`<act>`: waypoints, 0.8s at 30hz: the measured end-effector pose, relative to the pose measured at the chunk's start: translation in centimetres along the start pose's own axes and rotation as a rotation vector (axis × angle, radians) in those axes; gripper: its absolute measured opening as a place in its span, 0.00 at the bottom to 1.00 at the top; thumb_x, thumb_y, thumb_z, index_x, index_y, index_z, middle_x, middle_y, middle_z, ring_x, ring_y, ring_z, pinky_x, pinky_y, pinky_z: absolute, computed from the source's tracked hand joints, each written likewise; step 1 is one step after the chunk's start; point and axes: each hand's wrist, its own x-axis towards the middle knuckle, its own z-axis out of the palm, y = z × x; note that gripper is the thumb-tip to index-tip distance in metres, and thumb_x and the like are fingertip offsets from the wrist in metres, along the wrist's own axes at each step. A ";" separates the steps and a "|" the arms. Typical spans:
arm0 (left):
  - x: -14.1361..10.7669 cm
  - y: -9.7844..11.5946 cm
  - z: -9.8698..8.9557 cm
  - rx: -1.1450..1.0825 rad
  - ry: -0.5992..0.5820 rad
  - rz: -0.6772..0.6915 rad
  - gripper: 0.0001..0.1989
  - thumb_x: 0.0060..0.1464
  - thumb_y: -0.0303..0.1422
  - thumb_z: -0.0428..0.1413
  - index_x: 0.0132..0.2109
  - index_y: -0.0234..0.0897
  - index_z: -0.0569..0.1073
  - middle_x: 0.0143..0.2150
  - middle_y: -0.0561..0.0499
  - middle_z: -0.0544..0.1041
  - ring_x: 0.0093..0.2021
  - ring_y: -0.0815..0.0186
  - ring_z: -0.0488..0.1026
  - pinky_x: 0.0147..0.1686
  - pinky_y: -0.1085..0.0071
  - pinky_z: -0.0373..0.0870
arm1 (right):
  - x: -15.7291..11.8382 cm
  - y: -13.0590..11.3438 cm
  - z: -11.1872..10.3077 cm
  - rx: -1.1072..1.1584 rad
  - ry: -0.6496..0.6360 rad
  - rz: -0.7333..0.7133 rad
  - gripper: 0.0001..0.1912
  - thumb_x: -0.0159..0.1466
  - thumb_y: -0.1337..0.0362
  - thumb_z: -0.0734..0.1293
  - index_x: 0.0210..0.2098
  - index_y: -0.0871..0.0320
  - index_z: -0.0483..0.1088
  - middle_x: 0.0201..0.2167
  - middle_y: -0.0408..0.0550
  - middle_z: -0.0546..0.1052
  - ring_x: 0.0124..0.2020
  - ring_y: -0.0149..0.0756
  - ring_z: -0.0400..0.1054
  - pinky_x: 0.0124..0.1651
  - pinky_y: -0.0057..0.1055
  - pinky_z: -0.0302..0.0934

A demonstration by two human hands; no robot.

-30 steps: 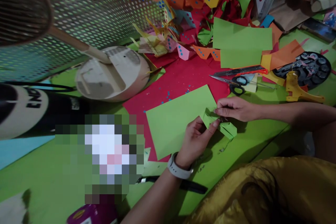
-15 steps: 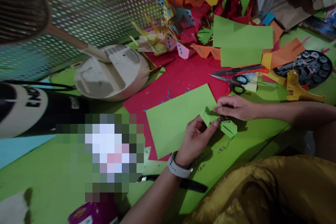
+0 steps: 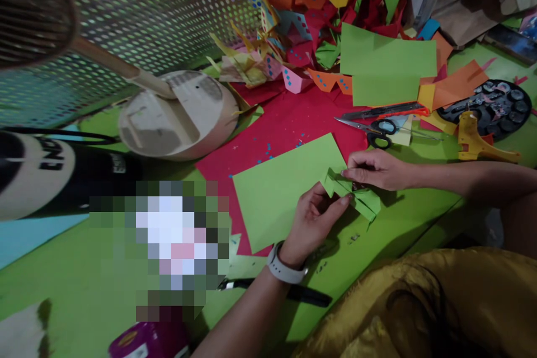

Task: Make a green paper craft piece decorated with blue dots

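Observation:
A small piece of folded green paper (image 3: 366,203) is held between my two hands. My left hand (image 3: 316,215), with a pale watch band at the wrist, pinches its left part between thumb and fingers. Above and to the right, my right hand (image 3: 375,169) pinches the upper edge of the same paper with closed fingertips. The folds hide part of the fingers. Beneath them lies a flat green sheet (image 3: 281,193), resting partly on a red sheet (image 3: 289,114). Black-handled scissors (image 3: 373,131) lie just beyond my right hand.
Close to the scissors is an orange-and-black cutter (image 3: 390,112). A yellow tool (image 3: 472,142) and a black palette (image 3: 499,106) are at the right. A heap of coloured paper cut-outs (image 3: 302,33) leans against a perforated screen (image 3: 168,5). A round pale stand (image 3: 180,117) and a black pen-like object (image 3: 310,295) lie leftward.
The folded green paper has shifted and tilted slightly between my fingers. Both hands keep their pinch in almost the same place.

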 end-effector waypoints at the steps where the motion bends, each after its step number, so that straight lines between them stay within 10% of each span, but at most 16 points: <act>1: 0.0 0.1 0.0 -0.007 0.001 -0.005 0.11 0.49 0.39 0.66 0.37 0.37 0.77 0.30 0.53 0.77 0.30 0.68 0.71 0.33 0.74 0.71 | 0.0 0.0 0.0 0.008 0.007 -0.006 0.18 0.67 0.53 0.62 0.27 0.57 0.60 0.22 0.37 0.62 0.24 0.25 0.54 0.27 0.25 0.50; 7: 0.0 0.0 0.1 0.085 -0.018 -0.051 0.17 0.52 0.40 0.63 0.24 0.35 0.69 0.20 0.57 0.65 0.21 0.74 0.58 0.22 0.77 0.57 | 0.1 -0.3 0.0 0.017 0.056 -0.026 0.20 0.65 0.49 0.65 0.26 0.58 0.61 0.21 0.36 0.60 0.24 0.25 0.52 0.26 0.25 0.48; 24: 0.0 -0.6 0.0 -0.035 0.158 -0.091 0.19 0.47 0.48 0.66 0.31 0.35 0.76 0.28 0.51 0.79 0.28 0.67 0.73 0.32 0.72 0.72 | 0.0 0.3 -0.2 0.080 -0.053 0.044 0.15 0.63 0.54 0.67 0.30 0.58 0.62 0.23 0.36 0.61 0.26 0.25 0.52 0.28 0.26 0.49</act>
